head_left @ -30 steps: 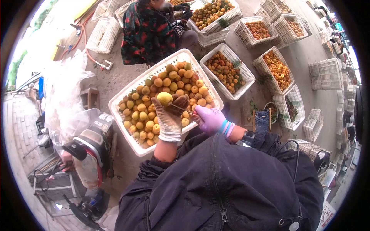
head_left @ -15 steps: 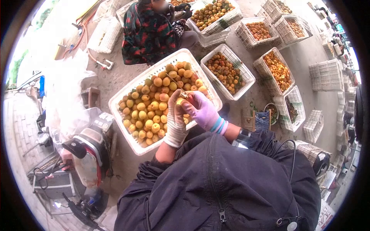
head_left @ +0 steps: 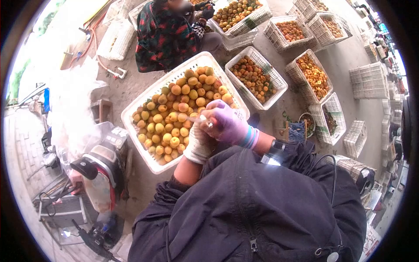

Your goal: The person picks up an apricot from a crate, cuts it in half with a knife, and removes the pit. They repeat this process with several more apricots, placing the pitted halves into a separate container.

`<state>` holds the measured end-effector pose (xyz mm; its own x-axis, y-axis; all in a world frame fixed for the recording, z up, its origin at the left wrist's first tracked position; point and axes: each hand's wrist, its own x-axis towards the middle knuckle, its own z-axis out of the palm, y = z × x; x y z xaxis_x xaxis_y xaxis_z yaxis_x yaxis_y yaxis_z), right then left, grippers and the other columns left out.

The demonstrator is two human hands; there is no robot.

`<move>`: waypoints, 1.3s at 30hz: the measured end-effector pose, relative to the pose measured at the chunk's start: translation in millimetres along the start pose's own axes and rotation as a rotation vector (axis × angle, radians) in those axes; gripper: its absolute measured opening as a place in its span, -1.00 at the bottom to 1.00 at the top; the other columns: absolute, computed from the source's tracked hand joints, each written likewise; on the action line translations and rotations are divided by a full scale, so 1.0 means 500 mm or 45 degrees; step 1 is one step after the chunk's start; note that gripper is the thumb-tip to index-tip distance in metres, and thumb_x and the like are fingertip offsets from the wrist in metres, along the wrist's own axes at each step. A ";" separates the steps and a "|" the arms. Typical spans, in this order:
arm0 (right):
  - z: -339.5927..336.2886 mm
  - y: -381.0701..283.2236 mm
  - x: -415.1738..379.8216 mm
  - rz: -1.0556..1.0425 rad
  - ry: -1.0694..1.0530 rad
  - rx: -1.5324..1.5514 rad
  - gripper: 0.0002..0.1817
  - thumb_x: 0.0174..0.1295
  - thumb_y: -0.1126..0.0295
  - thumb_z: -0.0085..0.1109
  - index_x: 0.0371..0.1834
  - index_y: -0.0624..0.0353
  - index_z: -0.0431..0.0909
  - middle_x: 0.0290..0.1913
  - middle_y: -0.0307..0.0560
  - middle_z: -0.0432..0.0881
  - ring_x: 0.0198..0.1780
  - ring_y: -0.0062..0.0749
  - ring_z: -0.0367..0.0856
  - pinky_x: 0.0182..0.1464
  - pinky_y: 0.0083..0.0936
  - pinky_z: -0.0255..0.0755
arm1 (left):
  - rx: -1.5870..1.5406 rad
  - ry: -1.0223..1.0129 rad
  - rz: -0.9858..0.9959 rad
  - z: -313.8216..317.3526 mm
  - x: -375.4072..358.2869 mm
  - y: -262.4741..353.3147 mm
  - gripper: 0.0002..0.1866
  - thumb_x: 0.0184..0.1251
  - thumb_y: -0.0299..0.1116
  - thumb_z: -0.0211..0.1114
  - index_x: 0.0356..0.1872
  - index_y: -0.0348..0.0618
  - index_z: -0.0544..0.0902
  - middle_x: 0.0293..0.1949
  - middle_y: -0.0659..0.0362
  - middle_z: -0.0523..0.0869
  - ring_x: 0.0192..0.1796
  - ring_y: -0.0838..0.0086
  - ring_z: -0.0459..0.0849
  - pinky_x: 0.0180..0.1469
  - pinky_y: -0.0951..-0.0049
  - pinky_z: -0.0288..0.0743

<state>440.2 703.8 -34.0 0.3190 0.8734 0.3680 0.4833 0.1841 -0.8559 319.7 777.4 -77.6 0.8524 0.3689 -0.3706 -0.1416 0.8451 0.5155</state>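
Over a white plastic crate (head_left: pixel 131 124) full of yellow-orange apricots (head_left: pixel 168 126), my two gloved hands meet at the crate's near right part. My right hand (head_left: pixel 224 122), in a purple glove, is closed around a small knife (head_left: pixel 193 118), whose thin blurred blade points left over the fruit. Just below and left of it, my left hand (head_left: pixel 201 142), in a white glove, has its fingers curled in against the right hand. Whatever lies between the left fingers is hidden.
Across from me sits a person in a patterned jacket (head_left: pixel 163 37), beside another apricot crate (head_left: pixel 257 17). To the right stand a crate of darker apricots (head_left: pixel 281 89) and one of cut apricots (head_left: pixel 313 76). A scooter-like machine (head_left: pixel 98 174) stands at left.
The hands have drawn closer together and turned; the yellow fruit seen between them is now hidden. The knife's blade now shows to the left. The view has shifted slightly.
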 end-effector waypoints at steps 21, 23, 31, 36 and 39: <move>0.008 0.003 0.005 0.376 -0.142 -0.041 -0.59 0.11 0.17 0.39 -0.12 0.18 0.47 -0.09 0.02 0.53 -0.05 -0.05 0.56 -0.02 -0.30 0.45 | -0.411 0.247 0.035 -0.011 0.023 0.006 -0.40 0.24 0.19 0.25 0.08 -0.08 0.50 0.00 0.14 0.61 0.10 0.28 0.57 0.19 0.24 0.46; 0.003 0.001 0.010 0.386 -0.141 -0.064 -0.63 0.13 0.25 0.35 -0.10 0.18 0.47 -0.09 0.03 0.54 -0.06 -0.04 0.57 -0.02 -0.29 0.45 | -0.492 0.171 0.054 -0.015 0.031 0.008 -0.45 0.27 0.17 0.23 0.04 -0.06 0.51 -0.03 0.16 0.61 0.07 0.28 0.58 0.16 0.26 0.49; -0.007 0.048 0.001 0.912 0.058 0.918 -0.63 0.30 0.38 0.20 0.13 0.25 0.42 -0.10 -0.26 0.56 -0.07 -0.65 0.48 0.00 -0.64 0.41 | -0.327 0.306 0.038 0.011 0.004 0.056 -0.42 0.31 0.21 0.13 0.00 -0.14 0.54 -0.08 0.11 0.66 -0.06 0.28 0.66 -0.05 0.21 0.62; -0.013 0.045 0.004 0.876 -0.011 0.921 -0.64 0.31 0.49 0.19 0.15 0.23 0.42 -0.11 -0.34 0.55 -0.06 -0.72 0.48 -0.01 -0.73 0.41 | 0.007 0.328 -0.157 -0.009 0.004 0.046 -0.41 0.30 0.22 0.15 0.04 -0.09 0.55 -0.10 0.14 0.67 -0.09 0.37 0.67 -0.17 0.32 0.64; -0.014 0.051 0.009 0.804 -0.001 0.884 -0.62 0.29 0.54 0.20 0.16 0.22 0.42 -0.10 -0.37 0.53 -0.03 -0.73 0.49 0.04 -0.74 0.42 | 0.028 0.064 -0.196 -0.027 0.003 0.031 -0.53 0.35 0.01 0.22 0.15 -0.02 0.50 -0.04 0.22 0.63 -0.04 0.43 0.65 -0.12 0.43 0.60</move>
<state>459.8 709.4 -51.6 0.3555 0.9037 -0.2385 -0.3740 -0.0964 -0.9224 312.0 796.5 -80.7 0.8370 0.2552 -0.4841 0.0000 0.8846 0.4663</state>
